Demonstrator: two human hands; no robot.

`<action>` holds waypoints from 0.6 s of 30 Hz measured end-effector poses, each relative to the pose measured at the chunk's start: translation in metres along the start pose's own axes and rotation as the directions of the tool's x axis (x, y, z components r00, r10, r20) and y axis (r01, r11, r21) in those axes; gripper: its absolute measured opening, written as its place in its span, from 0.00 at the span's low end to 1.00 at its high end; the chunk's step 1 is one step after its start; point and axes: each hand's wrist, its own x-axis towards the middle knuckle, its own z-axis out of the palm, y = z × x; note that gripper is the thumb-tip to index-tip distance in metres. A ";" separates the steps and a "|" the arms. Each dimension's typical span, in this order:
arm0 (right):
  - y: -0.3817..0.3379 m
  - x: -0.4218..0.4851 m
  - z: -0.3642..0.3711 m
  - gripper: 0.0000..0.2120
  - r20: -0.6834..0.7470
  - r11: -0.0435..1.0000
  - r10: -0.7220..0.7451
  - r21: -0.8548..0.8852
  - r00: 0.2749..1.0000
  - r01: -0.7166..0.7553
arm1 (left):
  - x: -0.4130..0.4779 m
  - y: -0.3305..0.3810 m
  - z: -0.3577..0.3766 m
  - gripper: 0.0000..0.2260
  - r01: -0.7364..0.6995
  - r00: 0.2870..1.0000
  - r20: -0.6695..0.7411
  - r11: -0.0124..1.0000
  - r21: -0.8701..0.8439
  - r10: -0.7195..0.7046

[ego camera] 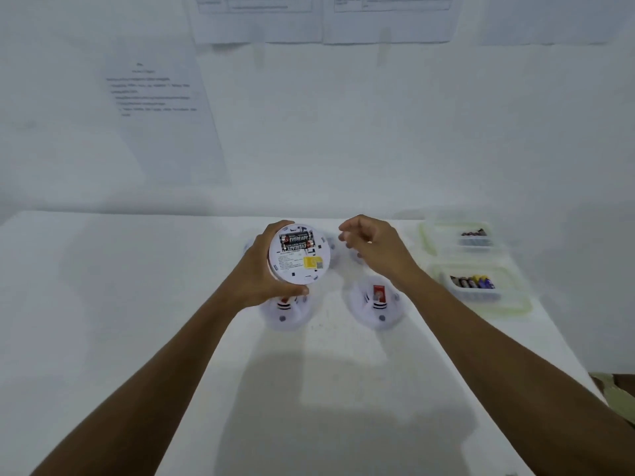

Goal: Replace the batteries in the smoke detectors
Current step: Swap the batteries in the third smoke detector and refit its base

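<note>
Forearms (pixel 154 372) stretch forward — left hand (pixel 261 269) grips smoke detector (pixel 299 259), batteries (pixel 297 240) showing; right hand (pixel 374 245) loosely curled, empty.

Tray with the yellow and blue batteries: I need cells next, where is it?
Head view: the tray sits at the table's right edge, nearer than the second tray, beside the right forearm.

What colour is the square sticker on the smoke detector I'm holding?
Yellow: the sticker on the smoke detector shows best in the head view.
</note>
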 end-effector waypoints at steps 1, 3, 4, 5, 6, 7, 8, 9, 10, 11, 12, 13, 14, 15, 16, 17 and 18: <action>-0.003 0.010 0.016 0.06 0.023 0.994 -0.048 -0.100 0.999 0.050 | -0.003 -0.009 -0.015 0.47 0.010 1.000 -0.005 1.000 0.007 -0.010; -0.008 0.030 0.049 0.08 0.124 0.951 -0.121 -0.270 0.985 0.151 | -0.010 -0.026 -0.043 0.46 0.022 1.000 -0.014 1.000 0.009 -0.022; -0.010 0.040 0.065 0.10 0.188 0.915 -0.138 -0.352 0.972 0.198 | -0.012 -0.034 -0.054 0.46 0.031 0.999 -0.018 0.999 0.009 -0.031; -0.011 0.051 0.080 0.11 0.250 0.864 -0.144 -0.441 0.957 0.245 | -0.014 -0.041 -0.064 0.46 0.042 0.999 -0.022 0.999 0.009 -0.042; -0.012 0.062 0.094 0.13 0.303 0.802 -0.136 -0.526 0.943 0.284 | -0.016 -0.047 -0.074 0.46 0.054 0.998 -0.024 0.998 0.008 -0.054; -0.012 0.072 0.106 0.15 0.342 0.747 -0.120 -0.587 0.932 0.311 | -0.018 -0.053 -0.082 0.46 0.064 0.998 -0.025 0.998 0.007 -0.063; -0.013 0.080 0.118 0.16 0.370 0.708 -0.091 -0.629 0.925 0.321 | -0.019 -0.059 -0.089 0.46 0.069 0.997 -0.027 0.998 0.003 -0.068; -0.013 0.086 0.130 0.18 0.387 0.677 -0.063 -0.660 0.920 0.324 | -0.020 -0.064 -0.095 0.46 0.071 0.997 -0.028 0.997 -0.002 -0.071; -0.014 0.091 0.141 0.19 0.397 0.650 -0.033 -0.689 0.917 0.322 | -0.021 -0.070 -0.102 0.46 0.071 0.997 -0.028 0.997 -0.009 -0.071; -0.013 0.095 0.150 0.19 0.402 0.629 -0.012 -0.709 0.916 0.319 | -0.022 -0.076 -0.108 0.46 0.072 0.997 -0.028 0.997 -0.013 -0.073; -0.013 0.098 0.159 0.19 0.399 0.620 0.001 -0.720 0.917 0.312 | -0.023 -0.080 -0.113 0.46 0.073 0.997 -0.027 0.997 -0.017 -0.073; -0.012 0.101 0.166 0.19 0.388 0.623 0.002 -0.721 0.921 0.302 | -0.024 -0.085 -0.119 0.46 0.074 0.997 -0.025 0.997 -0.018 -0.074; -0.014 0.102 0.170 0.19 0.379 0.620 -0.002 -0.726 0.926 0.298 | -0.024 -0.089 -0.124 0.46 0.074 0.997 -0.023 0.997 -0.019 -0.074; -0.015 0.103 0.173 0.20 0.376 0.605 -0.016 -0.734 0.927 0.308 | -0.024 -0.092 -0.128 0.46 0.072 0.997 -0.024 0.997 -0.023 -0.072; -0.017 0.103 0.173 0.21 0.380 0.586 -0.023 -0.744 0.925 0.321 | -0.024 -0.096 -0.131 0.46 0.068 0.997 -0.026 0.997 -0.027 -0.069; -0.019 0.103 0.172 0.22 0.385 0.574 -0.029 -0.749 0.922 0.331 | -0.023 -0.098 -0.134 0.45 0.064 0.998 -0.025 0.997 -0.031 -0.065; -0.022 0.102 0.170 0.21 0.374 0.576 -0.031 -0.751 0.927 0.323 | -0.022 -0.100 -0.136 0.45 0.062 0.998 -0.025 0.998 -0.033 -0.062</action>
